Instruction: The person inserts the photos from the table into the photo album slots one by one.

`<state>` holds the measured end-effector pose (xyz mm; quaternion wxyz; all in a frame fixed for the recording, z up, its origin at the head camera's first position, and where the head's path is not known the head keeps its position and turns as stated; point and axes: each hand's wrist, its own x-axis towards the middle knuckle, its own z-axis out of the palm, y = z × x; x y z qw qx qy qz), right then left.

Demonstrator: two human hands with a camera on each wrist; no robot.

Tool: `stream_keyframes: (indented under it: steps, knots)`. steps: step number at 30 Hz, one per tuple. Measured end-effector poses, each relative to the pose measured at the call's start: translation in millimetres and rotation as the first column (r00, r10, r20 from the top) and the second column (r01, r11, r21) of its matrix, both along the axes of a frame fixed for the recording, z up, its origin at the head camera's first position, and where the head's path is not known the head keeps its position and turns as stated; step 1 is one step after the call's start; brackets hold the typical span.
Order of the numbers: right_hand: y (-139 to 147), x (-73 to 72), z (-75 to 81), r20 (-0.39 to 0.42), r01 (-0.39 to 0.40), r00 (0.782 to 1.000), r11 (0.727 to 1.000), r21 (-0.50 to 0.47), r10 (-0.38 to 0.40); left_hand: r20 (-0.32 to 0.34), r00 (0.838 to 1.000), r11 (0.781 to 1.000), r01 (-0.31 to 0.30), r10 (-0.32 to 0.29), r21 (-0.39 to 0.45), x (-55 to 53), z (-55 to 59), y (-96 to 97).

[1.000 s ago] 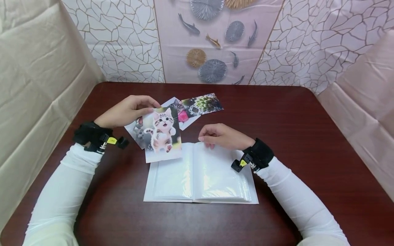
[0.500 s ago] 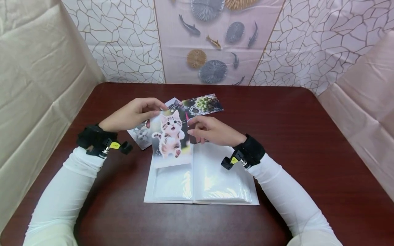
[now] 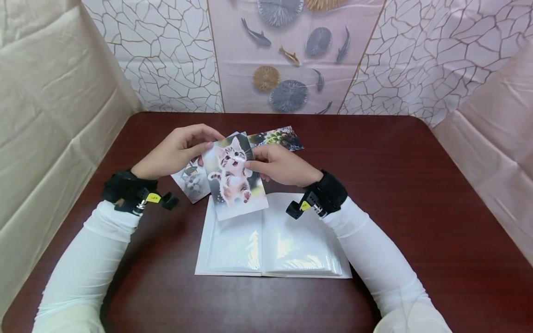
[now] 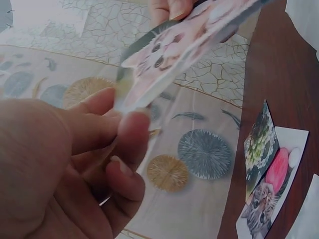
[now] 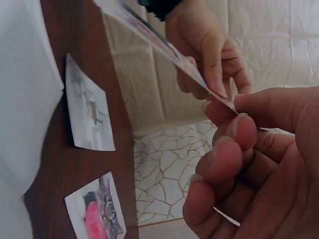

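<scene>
so left grip and right grip both pinch the kitten photo, at left's 4 o'clock, right's 8, long axis like 11:30 to 5:30, opened album off its 5, right grip nearer that

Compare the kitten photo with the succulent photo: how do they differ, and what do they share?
The kitten photo is held by the left hand and right hand; the succulent photo lies on the table. The kitten photo shows an animal, the succulent photo a green plant. Both are rectangular colour prints.
</scene>
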<state>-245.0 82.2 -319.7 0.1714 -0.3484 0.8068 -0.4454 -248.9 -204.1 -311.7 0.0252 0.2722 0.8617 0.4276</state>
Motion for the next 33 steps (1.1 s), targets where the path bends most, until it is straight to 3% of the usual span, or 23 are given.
stream_keyframes:
  steps: [8,13,19,24,29,33]
  knots:
    - [3.0,-8.6,-7.4,-0.012,0.037,0.999,0.999,0.01,-0.037,-0.012,0.999,0.999,-0.041,0.041,-0.006,-4.5,-4.4,-2.0]
    - [10.2,-17.2,-13.7,-0.013,0.106,0.994,0.994,0.006,-0.106,0.041,0.998,0.998,-0.049,0.051,-0.044,-16.1,-19.6,-6.6]
    - [17.5,-25.9,-18.4,0.011,0.154,0.988,0.988,0.018,-0.155,0.117,0.993,0.981,0.039,-0.016,-0.191,-26.7,-45.6,-2.7]
    - [25.3,-36.2,-27.2,0.021,0.185,0.982,0.983,0.013,-0.185,0.127,0.989,0.929,0.112,-0.07,-0.353,-25.6,-57.6,7.2]
    - [31.5,-40.8,-31.5,0.028,0.224,0.974,0.975,-0.008,-0.223,0.181,0.97,0.903,0.22,-0.162,-0.369,-21.7,-63.5,14.9]
    - [34.6,-41.1,-32.4,0.04,0.237,0.971,0.971,-0.014,-0.236,0.197,0.963,0.892,0.246,-0.182,-0.38,-20.0,-68.0,19.7]
